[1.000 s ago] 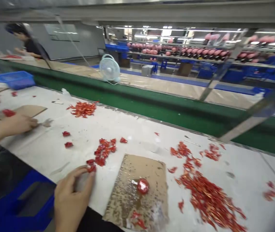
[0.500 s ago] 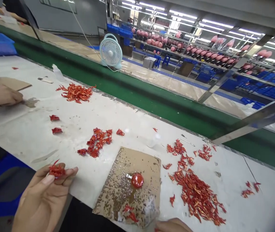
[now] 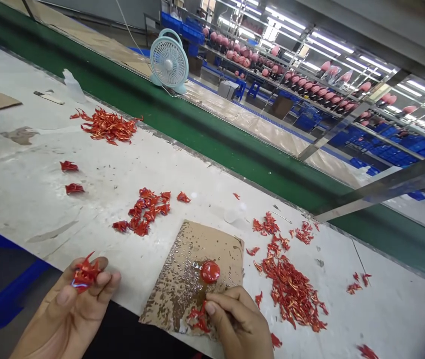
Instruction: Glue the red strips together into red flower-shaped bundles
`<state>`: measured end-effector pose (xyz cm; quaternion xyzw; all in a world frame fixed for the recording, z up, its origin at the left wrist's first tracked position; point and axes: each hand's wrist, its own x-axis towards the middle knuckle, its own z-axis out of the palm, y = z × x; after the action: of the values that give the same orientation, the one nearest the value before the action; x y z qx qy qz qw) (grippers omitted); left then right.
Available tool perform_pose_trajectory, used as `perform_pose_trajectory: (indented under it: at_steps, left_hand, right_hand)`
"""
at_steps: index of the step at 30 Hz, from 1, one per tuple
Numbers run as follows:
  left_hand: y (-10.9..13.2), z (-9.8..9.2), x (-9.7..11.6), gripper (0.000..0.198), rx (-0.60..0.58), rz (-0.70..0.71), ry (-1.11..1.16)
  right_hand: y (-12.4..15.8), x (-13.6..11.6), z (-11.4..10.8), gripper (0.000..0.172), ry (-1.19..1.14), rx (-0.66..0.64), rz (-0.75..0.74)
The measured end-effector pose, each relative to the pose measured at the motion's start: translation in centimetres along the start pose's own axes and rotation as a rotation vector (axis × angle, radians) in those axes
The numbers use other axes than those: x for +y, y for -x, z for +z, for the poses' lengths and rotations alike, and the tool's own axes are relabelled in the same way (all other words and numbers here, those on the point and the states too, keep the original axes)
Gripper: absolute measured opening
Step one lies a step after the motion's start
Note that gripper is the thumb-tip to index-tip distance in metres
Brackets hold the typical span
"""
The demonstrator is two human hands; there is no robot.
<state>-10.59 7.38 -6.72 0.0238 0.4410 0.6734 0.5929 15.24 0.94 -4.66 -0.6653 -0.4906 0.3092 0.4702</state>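
Note:
My left hand (image 3: 72, 306) is at the table's near edge, fingers curled round a small red foil flower piece (image 3: 84, 273). My right hand (image 3: 237, 324) rests on the lower right corner of a glue-speckled cardboard square (image 3: 182, 259), fingertips pinching at red foil bits (image 3: 198, 317) lying there. A round red glue blob (image 3: 210, 271) sits in the cardboard's middle, just above my right hand. A cluster of finished red pieces (image 3: 145, 210) lies left of the cardboard. A large pile of thin red foil petals (image 3: 291, 291) lies to its right.
Another petal pile (image 3: 106, 124) lies far left by a small clear bottle (image 3: 73, 86). Two single red pieces (image 3: 71, 177) lie on the white table cover (image 3: 29, 194). A green conveyor belt (image 3: 212, 149) runs behind the table, with a small fan (image 3: 168, 61) beyond it.
The view has tilted down and left-side things have slid out, including the other person's hand. My right hand has come up onto the cardboard. My left hand still holds the red piece.

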Motion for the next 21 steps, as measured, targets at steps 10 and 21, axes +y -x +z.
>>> perform_pose_trajectory:
  at_steps: [10,21]
  left_hand:
    - [0.8,-0.2,0.0,0.055,-0.053,-0.118,-0.034]
    - [3.0,-1.1,-1.1,0.045,-0.147,-0.321,-0.164]
  right_hand:
    - [-0.5,-0.5,1.2,0.017,0.198,-0.050,0.036]
    - [-0.7,-0.9,0.7,0.017,0.113,-0.052,0.047]
